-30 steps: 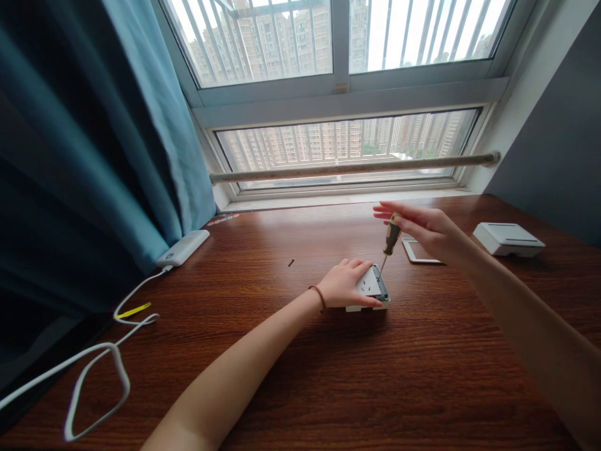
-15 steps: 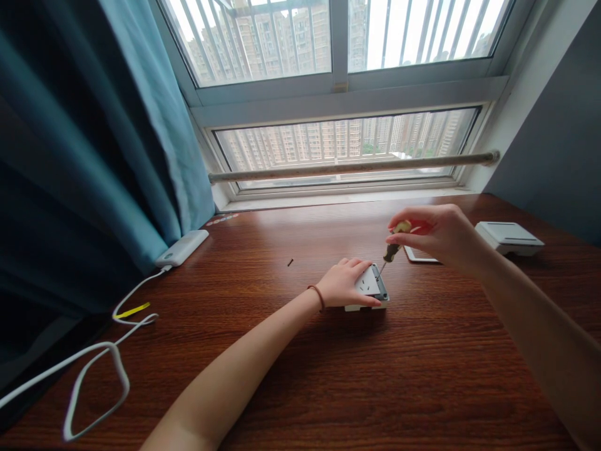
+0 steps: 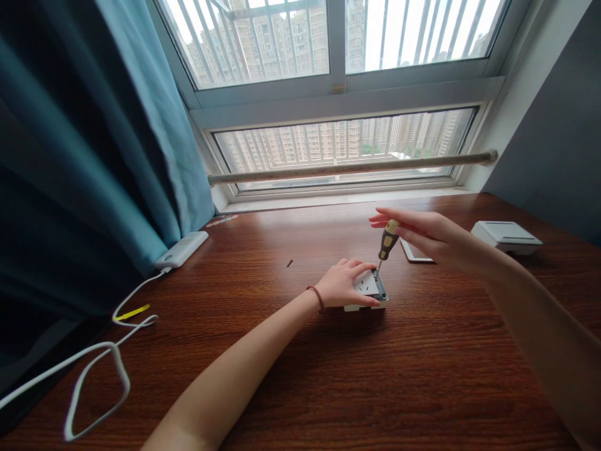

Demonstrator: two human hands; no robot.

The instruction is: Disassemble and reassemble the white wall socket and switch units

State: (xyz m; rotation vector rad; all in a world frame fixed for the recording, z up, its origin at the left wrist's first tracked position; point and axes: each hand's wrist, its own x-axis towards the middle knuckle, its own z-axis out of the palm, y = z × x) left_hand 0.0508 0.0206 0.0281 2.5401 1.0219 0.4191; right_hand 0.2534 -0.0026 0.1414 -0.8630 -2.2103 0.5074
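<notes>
My left hand [image 3: 344, 283], with a brown band at the wrist, grips a white wall socket [image 3: 365, 285] on its box. Thumb and fingers lie along opposite sides of it and hide part of its face. Grey edging shows at the socket's right end. There a screwdriver [image 3: 388, 240] with a dark and yellow handle stands nearly upright, its tip at that edge. My right hand [image 3: 422, 233] holds the handle's top between thumb and fingers, which are stretched out straight.
A small dark screw [image 3: 290, 263] lies left of the socket. A white frame [image 3: 416, 252] rests partly behind my right hand. Farther right sits another white box [image 3: 507, 237]. On the left are a white power strip [image 3: 182, 249], its cable [image 3: 123, 369] with a yellow tie, and a blue curtain [image 3: 154, 125].
My right hand has shifted slightly left and its fingers have straightened along the handle. The screwdriver stands more upright. My left hand keeps its hold on the socket.
</notes>
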